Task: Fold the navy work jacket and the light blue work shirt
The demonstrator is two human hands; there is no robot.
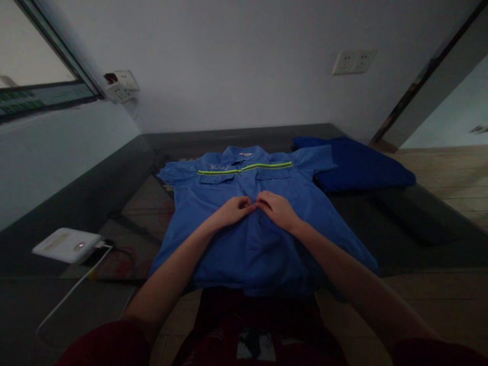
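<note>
A blue short-sleeved work shirt [224, 254] lies spread face up, its collar toward the wall and its hem toward me. A yellow-green stripe [267, 165] crosses the chest above two flap pockets. My left hand [237, 209] and my right hand [275, 207] meet at the middle of the shirt's front placket. The fingers of both are closed in a pinch on the placket, fingertips nearly touching. Whether a button sits between them is too small to make out.
Beneath the shirt is a dark glossy table [404, 223]. Darker blue folded cloth [362, 162] lies at the right. A white power bank [68, 245] with a white cable sits at the left. Wall sockets [354, 62] are on the wall behind.
</note>
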